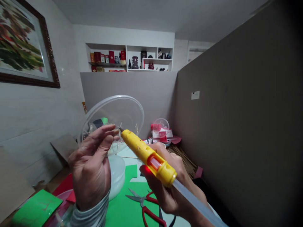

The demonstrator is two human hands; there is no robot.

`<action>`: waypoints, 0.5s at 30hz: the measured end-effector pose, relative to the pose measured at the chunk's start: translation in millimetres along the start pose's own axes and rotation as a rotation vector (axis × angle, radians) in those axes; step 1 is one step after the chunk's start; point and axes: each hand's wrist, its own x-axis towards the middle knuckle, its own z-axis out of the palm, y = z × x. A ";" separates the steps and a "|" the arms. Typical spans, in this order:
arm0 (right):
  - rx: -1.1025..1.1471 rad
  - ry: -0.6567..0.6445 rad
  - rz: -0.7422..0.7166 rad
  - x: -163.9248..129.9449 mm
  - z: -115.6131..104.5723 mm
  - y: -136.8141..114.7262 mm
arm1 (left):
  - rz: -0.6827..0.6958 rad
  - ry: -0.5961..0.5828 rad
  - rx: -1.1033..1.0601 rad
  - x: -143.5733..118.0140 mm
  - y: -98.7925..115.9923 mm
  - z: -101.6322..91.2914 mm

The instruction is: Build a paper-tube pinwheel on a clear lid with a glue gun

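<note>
My right hand (170, 176) grips a yellow hot glue gun (138, 146) with a long clear glue stick (189, 195) running out of its back end. A red light glows by my fingers. The gun's dark nozzle points up and left, close to the fingertips of my left hand (94, 160). Those fingers are drawn together in a pinch; anything between them is too small to make out. Just behind stands a round clear plastic piece with a thick rim (113, 98), with thin sticks visible through it. Under it is a whitish translucent bowl (117, 178).
Red-handled scissors (142, 199) lie with blades apart on a green sheet (120, 211). A green packet (36, 208) is at lower left. Brown sticks (184, 159) and a small clear round container (161, 126) lie farther back, near a grey partition (236, 119).
</note>
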 end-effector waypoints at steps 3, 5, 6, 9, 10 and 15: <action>0.097 0.013 0.003 -2.2 2.4 0.1 | -0.022 0.005 -0.055 0.0 -1.8 -0.7; 0.265 0.010 0.124 -4.6 4.0 -2.5 | -0.016 0.011 -0.067 -0.2 -2.4 -1.0; 0.355 0.007 0.232 -5.7 4.8 -4.6 | 0.001 0.016 -0.068 -0.3 -2.6 -1.1; 0.619 0.018 0.510 -6.6 7.0 -13.4 | 0.059 0.029 -0.067 -1.6 -2.2 -0.9; 0.715 0.020 0.562 -5.6 7.8 -16.8 | 0.076 0.035 -0.064 -2.3 -1.8 -0.6; 1.016 0.061 0.667 -0.9 15.4 -27.9 | 0.121 0.048 -0.093 -6.8 1.3 0.1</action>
